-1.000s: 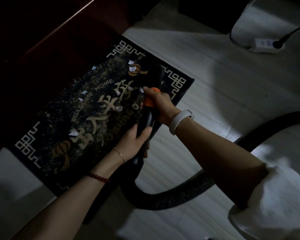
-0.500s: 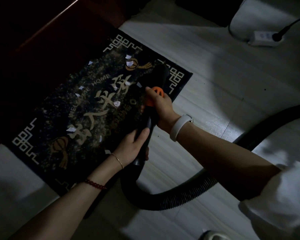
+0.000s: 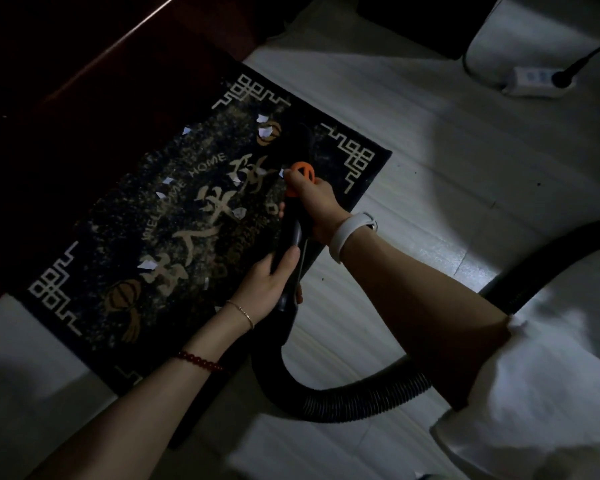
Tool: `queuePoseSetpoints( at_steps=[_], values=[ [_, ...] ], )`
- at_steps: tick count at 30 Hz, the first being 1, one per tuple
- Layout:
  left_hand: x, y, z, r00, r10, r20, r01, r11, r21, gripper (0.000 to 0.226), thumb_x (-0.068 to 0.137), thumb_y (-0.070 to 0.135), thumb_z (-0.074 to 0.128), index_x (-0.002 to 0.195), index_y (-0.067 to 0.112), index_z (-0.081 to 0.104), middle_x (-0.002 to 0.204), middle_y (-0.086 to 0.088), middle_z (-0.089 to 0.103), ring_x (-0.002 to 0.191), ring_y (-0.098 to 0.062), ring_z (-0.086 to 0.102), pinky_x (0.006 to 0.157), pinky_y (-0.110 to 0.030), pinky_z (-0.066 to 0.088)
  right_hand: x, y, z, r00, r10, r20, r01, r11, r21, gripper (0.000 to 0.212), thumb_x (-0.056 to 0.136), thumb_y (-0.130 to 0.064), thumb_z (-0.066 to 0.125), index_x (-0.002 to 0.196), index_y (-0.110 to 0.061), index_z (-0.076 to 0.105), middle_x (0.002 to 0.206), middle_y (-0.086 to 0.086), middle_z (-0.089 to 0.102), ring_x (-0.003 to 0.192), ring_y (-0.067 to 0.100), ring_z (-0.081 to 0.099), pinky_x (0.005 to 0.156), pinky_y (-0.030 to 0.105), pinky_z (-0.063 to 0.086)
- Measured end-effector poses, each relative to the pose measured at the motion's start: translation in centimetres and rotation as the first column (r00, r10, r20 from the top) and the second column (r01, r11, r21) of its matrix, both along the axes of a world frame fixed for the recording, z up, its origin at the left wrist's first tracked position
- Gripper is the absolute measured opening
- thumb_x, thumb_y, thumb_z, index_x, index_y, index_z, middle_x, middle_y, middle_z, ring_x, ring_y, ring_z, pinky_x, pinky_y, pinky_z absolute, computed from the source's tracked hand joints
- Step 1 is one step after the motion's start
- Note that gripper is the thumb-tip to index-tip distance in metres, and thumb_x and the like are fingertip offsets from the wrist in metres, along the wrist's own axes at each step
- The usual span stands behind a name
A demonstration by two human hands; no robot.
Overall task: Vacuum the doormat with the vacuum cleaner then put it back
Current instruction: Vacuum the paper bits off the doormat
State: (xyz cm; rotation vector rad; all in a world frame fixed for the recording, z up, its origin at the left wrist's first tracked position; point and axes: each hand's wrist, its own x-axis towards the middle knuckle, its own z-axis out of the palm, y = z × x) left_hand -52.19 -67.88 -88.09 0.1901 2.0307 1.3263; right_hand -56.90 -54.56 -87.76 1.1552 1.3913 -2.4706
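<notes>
A: Which elements are largest?
B: The pale tiled floor point(image 3: 430, 174), then the dark doormat point(image 3: 125, 244) lying on it beside a dark wooden threshold point(image 3: 84, 64). The mat bears gold characters and the words "WELCOME HOME".

A: Where is the vacuum cleaner?
B: Only its ribbed black hose point(image 3: 354, 400) and rigid black wand point(image 3: 293, 237) are in view. The hose curves across the floor; the wand lies over the mat's right part, its tip lost in shadow.

A: How do the hands hold it?
B: The right hand point(image 3: 312, 202) is wrapped around the wand at the orange dial point(image 3: 302, 173). The left hand point(image 3: 267, 289) grips the wand lower down, thumb along it.

A: And the smallest items?
B: White paper scraps point(image 3: 238, 213) are scattered on the mat; a power strip point(image 3: 534, 81) sits at the upper right.
</notes>
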Motion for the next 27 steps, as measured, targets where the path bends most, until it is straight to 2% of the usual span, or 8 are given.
queuePoseSetpoints(
  at_steps=[5,7,11,15,18,21,24,27],
  values=[
    [-1.1,1.2,-0.1,0.998,-0.065,-0.015,0.065,0.998,-0.004,0.031,0.094,0.041,0.04,0.082,0.018,0.057,0.079,-0.008,0.063,0.076,-0.016,0.061,0.076,-0.025,0.048,0.1,1.4,-0.3,0.996,-0.086,-0.014,0.087,0.995,0.043,0.03,0.089,-0.022,0.058,0.105,0.003,0.05,0.07,0.012,0.056,0.053,0.019,0.056,0.052,0.03,0.05],
    [-1.4,2.0,0.1,0.995,-0.099,-0.03,0.099,0.995,-0.002,0.031,0.095,0.039,0.041,0.084,0.016,0.057,0.074,-0.004,0.062,0.067,-0.006,0.06,0.068,-0.014,0.046,0.3,2.4,-0.3,0.991,-0.122,-0.06,0.121,0.992,-0.028,0.02,0.092,-0.018,0.053,0.099,0.001,0.048,0.064,0.011,0.051,0.043,0.015,0.052,0.043,0.023,0.048],
    [-1.8,2.3,0.6,0.997,-0.078,-0.022,0.078,0.997,0.011,0.027,0.096,0.036,0.039,0.082,0.018,0.055,0.065,0.003,0.058,0.049,0.005,0.057,0.056,-0.008,0.043,-0.4,2.3,0.2,0.989,-0.128,-0.076,0.121,0.988,-0.1,0.017,0.092,-0.017,0.052,0.096,-0.002,0.046,0.068,0.011,0.051,0.04,0.014,0.05,0.04,0.022,0.047],
    [-2.4,1.6,0.7,0.996,-0.049,-0.075,0.048,0.999,-0.022,0.02,0.098,0.034,0.037,0.103,0.023,0.053,0.078,0.016,0.049,0.066,0.01,0.05,0.056,0.008,0.033,-1.4,1.5,0.7,0.998,-0.045,-0.045,0.043,0.998,-0.048,0.015,0.092,-0.018,0.054,0.086,-0.005,0.049,0.067,0.011,0.053,0.047,0.017,0.052,0.043,0.026,0.049],
    [-2.0,1.7,0.5,0.996,-0.084,-0.033,0.084,0.996,0.003,0.025,0.097,0.036,0.038,0.099,0.019,0.055,0.073,0.009,0.056,0.057,0.011,0.056,0.058,0.002,0.04,-0.5,1.8,0.4,0.995,-0.082,-0.049,0.078,0.993,-0.083,0.018,0.092,-0.019,0.053,0.093,-0.002,0.049,0.066,0.011,0.052,0.048,0.018,0.051,0.043,0.025,0.049],
    [-1.0,2.2,0.3,0.988,-0.152,-0.001,0.152,0.988,-0.01,0.036,0.095,0.04,0.041,0.084,0.011,0.06,0.064,-0.003,0.062,0.06,-0.013,0.062,0.066,-0.023,0.051,1.5,2.7,-0.3,0.987,-0.159,-0.036,0.156,0.984,-0.092,0.025,0.092,-0.02,0.052,0.105,0.001,0.046,0.063,0.011,0.05,0.042,0.016,0.05,0.043,0.024,0.047],
    [0.4,2.4,0.5,0.984,-0.174,0.047,0.171,0.984,0.06,0.039,0.096,0.033,0.042,0.069,0.007,0.053,0.048,-0.003,0.058,0.041,-0.012,0.056,0.048,-0.018,0.046,3.1,3.1,-0.5,0.978,-0.205,-0.027,0.203,0.977,-0.062,0.019,0.092,-0.02,0.053,0.098,-0.002,0.048,0.062,0.011,0.049,0.039,0.015,0.05,0.042,0.022,0.047],
    [0.1,2.2,1.1,0.99,-0.14,0.009,0.139,0.989,0.041,0.035,0.094,0.036,0.043,0.075,0.01,0.056,0.059,0.001,0.06,0.055,-0.009,0.06,0.059,-0.02,0.047,2.3,2.8,0.6,0.982,-0.166,-0.088,0.161,0.985,-0.067,0.016,0.093,-0.02,0.052,0.089,-0.004,0.049,0.063,0.011,0.05,0.04,0.015,0.052,0.043,0.023,0.048]
  ],
)
